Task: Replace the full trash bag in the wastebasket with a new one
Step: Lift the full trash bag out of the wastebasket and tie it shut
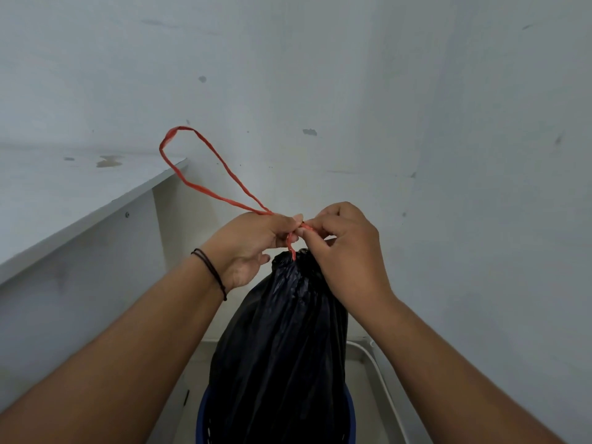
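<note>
Head view: both hands' fingers (pixel 296 232) pinch red drawstring (pixel 205 174); scuffed grey wall (pixel 384 91), shelf (pixel 64 200)

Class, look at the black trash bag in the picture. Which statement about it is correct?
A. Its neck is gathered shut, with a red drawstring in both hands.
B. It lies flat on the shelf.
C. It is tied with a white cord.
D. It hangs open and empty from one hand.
A: the black trash bag is cinched at its neck, and the left hand and right hand both pinch the red drawstring just above it.
</note>
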